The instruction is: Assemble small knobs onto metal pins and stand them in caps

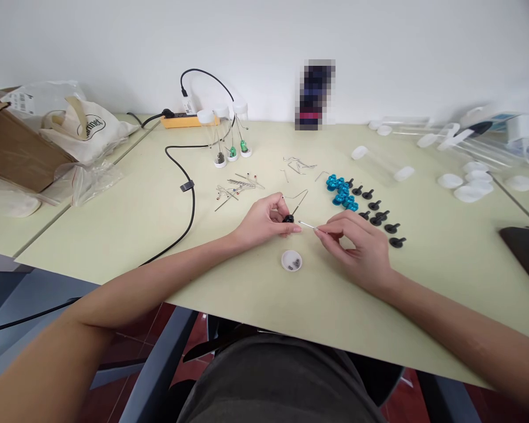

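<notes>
My left hand (264, 220) pinches a small black knob-like part (288, 219) just above the pale green table (127, 229). My right hand (357, 241) pinches a thin metal pin (307, 224) whose tip points at the black part. A small white cap (291, 261) with tiny dark pieces in it lies just in front of both hands. Several blue parts (341, 192) and a row of black parts (379, 217) lie beyond my right hand. Loose metal pins (238, 187) lie beyond my left hand.
Three upright clear tubes (231, 138) with white caps stand at the back, by an orange power strip (183, 121) and a black cable (189, 202). Clear tubes and white caps (467, 182) lie at the right. A cardboard box (13, 147) and bags sit at the left.
</notes>
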Tool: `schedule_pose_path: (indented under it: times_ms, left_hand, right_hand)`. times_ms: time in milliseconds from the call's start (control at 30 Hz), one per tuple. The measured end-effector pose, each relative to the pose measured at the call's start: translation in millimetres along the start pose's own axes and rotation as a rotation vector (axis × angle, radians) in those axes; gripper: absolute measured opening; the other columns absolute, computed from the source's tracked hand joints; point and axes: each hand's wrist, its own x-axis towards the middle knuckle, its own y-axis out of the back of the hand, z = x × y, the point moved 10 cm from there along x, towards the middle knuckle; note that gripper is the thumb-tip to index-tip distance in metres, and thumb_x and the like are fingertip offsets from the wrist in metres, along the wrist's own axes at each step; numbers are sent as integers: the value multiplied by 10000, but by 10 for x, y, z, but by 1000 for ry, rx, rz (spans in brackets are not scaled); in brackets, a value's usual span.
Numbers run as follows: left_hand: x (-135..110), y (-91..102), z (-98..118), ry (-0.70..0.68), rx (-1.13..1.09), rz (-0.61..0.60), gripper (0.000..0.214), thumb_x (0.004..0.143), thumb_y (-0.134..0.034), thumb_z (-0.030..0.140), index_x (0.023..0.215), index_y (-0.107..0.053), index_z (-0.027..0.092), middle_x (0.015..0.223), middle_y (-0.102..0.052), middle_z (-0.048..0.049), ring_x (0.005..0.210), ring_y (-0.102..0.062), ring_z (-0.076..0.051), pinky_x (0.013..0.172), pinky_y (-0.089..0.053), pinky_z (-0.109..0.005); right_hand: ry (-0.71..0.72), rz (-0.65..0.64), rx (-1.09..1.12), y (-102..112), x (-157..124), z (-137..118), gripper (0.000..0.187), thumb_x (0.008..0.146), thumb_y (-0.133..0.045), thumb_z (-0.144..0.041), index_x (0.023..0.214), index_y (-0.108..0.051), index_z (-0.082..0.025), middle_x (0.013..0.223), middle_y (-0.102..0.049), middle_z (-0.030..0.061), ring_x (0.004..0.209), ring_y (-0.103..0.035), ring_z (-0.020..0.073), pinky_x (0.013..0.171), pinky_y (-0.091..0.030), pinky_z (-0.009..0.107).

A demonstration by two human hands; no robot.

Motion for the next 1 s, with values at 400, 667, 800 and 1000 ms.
schedule_pose_path:
  times_ms: [400, 667, 800, 1000]
  left_hand:
    - [-10, -35, 29, 7, -124, -75, 302, 669, -685, 277, 783, -443, 137, 795, -617, -50, 660, -624, -131, 628, -512, -293]
    - [-45, -207, 52, 57, -264, -265, 250, 744, -623, 288, 876, -515, 106, 906, -641, -112, 707, -638, -146, 720, -507, -334]
    - [-46, -219, 40, 63, -262, -272, 254, 752, -615, 283, 908, -517, 108, 898, -642, -107, 715, -639, -149, 724, -509, -329]
    - [-35, -222, 33, 51, -247, -268, 248, 735, -633, 267, 891, -517, 113, 892, -635, -93, 718, -643, -156, 708, -516, -330]
  right_hand:
    - [13, 16, -3, 7, 8, -21, 69, 816, -536, -178, 781, -576, -223, 717, -554, 27, 601, -516, 135, 501, -414, 276]
    - [-5, 16, -14, 12, 11, 0, 83, 795, -551, -139, 774, -572, -216, 692, -527, 22, 568, -483, 119, 457, -382, 250]
    - [9, -12, -44, -22, -3, -11, 78, 801, -545, -148, 779, -572, -218, 693, -526, 18, 538, -454, 106, 467, -383, 245]
    - [48, -23, -79, -37, -16, -43, 88, 791, -555, -132, 796, -570, -219, 706, -531, 14, 536, -452, 96, 479, -379, 238]
